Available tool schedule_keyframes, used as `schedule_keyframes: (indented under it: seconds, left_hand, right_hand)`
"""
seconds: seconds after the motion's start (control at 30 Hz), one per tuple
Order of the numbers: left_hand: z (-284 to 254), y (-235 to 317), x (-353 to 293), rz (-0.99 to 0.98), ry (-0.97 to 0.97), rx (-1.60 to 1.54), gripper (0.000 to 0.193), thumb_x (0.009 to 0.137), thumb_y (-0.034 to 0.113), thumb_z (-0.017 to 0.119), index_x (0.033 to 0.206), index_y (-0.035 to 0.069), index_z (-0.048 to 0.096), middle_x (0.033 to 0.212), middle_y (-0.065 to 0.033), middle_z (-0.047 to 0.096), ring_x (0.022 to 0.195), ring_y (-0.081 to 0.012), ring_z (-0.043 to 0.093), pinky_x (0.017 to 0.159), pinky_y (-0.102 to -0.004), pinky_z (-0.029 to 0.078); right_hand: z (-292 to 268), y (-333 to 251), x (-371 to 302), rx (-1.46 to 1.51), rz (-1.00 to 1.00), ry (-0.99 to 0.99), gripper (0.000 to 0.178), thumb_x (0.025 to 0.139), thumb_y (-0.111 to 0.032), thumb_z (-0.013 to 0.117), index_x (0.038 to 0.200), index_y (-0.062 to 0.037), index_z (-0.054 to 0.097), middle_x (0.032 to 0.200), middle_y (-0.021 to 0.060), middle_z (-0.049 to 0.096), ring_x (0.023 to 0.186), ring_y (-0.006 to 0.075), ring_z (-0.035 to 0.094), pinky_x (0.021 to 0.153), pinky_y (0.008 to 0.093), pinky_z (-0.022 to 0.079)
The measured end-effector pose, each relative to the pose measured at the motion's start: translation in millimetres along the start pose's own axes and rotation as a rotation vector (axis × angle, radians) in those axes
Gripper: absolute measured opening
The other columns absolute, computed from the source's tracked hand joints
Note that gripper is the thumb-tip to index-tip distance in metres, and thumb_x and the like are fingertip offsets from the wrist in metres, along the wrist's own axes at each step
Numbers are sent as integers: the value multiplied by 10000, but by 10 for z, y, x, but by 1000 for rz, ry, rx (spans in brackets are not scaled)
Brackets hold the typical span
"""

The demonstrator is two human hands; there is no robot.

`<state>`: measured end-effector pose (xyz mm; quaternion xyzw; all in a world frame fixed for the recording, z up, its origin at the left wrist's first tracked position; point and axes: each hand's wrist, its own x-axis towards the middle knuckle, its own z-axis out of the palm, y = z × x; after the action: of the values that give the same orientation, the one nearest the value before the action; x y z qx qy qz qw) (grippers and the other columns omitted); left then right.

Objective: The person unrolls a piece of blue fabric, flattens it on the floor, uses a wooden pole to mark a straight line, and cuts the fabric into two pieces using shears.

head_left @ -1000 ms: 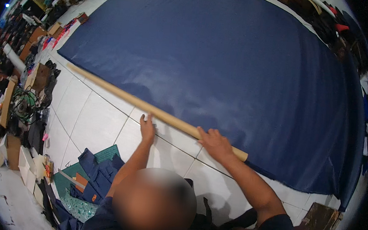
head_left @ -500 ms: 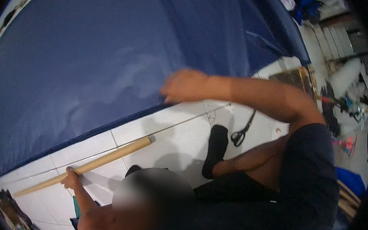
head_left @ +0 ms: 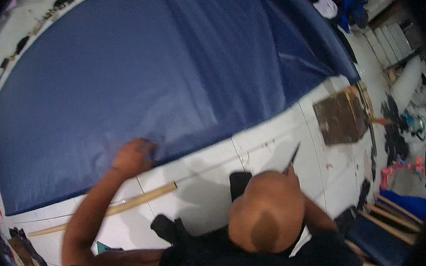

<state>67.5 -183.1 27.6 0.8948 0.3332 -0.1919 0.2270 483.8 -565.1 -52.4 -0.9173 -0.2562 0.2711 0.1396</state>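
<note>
A wide sheet of dark blue, slightly shiny material (head_left: 102, 74) covers most of the floor in front of me. My left hand (head_left: 133, 158) rests on it close to its near edge, palm down with the fingers apart. Below that hand a long tan tube (head_left: 142, 199) lies on the tiles, and my left forearm hides part of it. At the right, my right hand (head_left: 292, 177) is closed round black scissors (head_left: 296, 153), their dark blades pointing away from me. A bare rounded shape, probably my knee, partly hides that hand.
White floor tiles (head_left: 204, 182) run along the sheet's near edge. Right of the scissors sits a worn brown block (head_left: 341, 117). Wooden sticks (head_left: 391, 224) lie at the lower right, and loose scraps and a pink object (head_left: 402, 170) lie at the far right.
My left hand has let go of the tube and moved up onto the blue sheet. My right hand has left the sheet's edge and picked the scissors up off the floor.
</note>
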Motion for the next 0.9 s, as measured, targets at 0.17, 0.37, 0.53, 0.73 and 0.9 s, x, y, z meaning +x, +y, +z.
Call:
schedule_keyframes:
  seconds: [0.17, 0.37, 0.53, 0.73, 0.9]
  left_hand:
    - [847, 1115, 966, 208, 337, -4, 705, 935, 442, 554, 1503, 106, 305, 1549, -203, 267, 1437, -358, 256, 1173, -498, 200]
    - [1326, 1430, 1339, 68, 493, 37, 593, 981, 376, 481, 1501, 140, 318, 1554, -153, 295, 1431, -317, 289, 1163, -515, 211]
    - [1434, 1454, 1421, 40, 481, 54, 595, 936, 343, 542, 1473, 150, 374, 1533, -176, 329, 1413, -357, 313, 1151, -547, 215]
    - [1251, 1528, 1334, 168, 597, -81, 528, 855, 193, 662, 1361, 141, 522, 1345, -179, 501, 1276, -368, 461, 1093, -595, 302]
    - [1324, 1671, 1406, 127, 672, -67, 418, 837, 103, 635, 1251, 154, 613, 1183, -127, 585, 1176, -325, 532, 1067, -616, 323]
  right_hand:
    - [327, 138, -209, 156, 72, 232, 514, 770, -384, 793, 940, 28, 536, 835, 219, 647, 777, 369, 647, 715, 450, 507]
    - [467, 233, -287, 119, 308, 42, 485, 731, -338, 801, 933, 20, 544, 847, 203, 650, 791, 364, 643, 706, 439, 505]
    - [427, 148, -655, 227, 254, -393, 461, 750, -339, 787, 919, 14, 542, 824, 184, 633, 767, 340, 625, 688, 426, 492]
    - [113, 83, -839, 353, 176, -946, 435, 773, -340, 770, 901, 5, 539, 796, 161, 613, 740, 311, 604, 665, 410, 477]
    - [-214, 6, -741, 379, 201, -1223, 415, 792, -341, 755, 886, -2, 536, 774, 142, 597, 716, 287, 587, 647, 396, 465]
